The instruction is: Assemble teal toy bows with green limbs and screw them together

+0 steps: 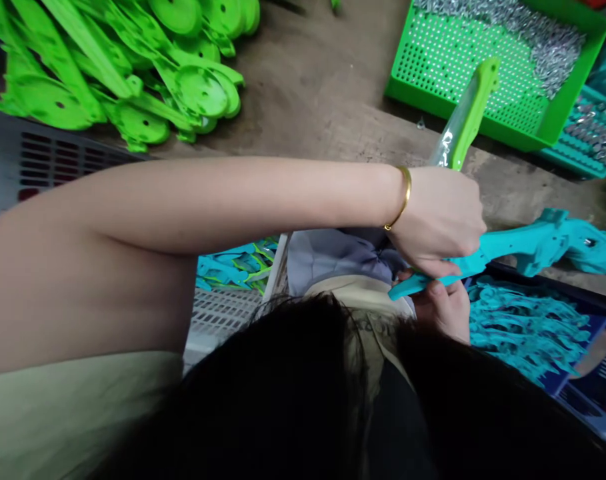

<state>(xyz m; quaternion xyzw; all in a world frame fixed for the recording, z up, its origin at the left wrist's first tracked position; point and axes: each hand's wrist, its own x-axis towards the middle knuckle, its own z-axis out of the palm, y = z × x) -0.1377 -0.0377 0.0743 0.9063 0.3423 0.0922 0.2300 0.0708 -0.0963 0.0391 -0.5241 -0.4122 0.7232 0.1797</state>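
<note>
My left hand (440,220), with a gold bangle on the wrist, reaches across from the left and closes over a long teal plastic part (533,247). A green plastic piece (470,110) with a clear shiny strip along it sticks up out of the same hand. My right hand (445,308) is just beneath, its fingers gripping the near end of the teal part. The teal part lies level and points right over the wooden bench (323,100). Dark hair at the bottom hides most of the right arm.
A pile of green plastic parts (133,73) lies at the back left. A green perforated tray (457,60) holds small metal pieces, and a teal tray (590,140) sits beside it. A bin of teal parts (527,330) is below right. A white crate (223,313) stands under my arm.
</note>
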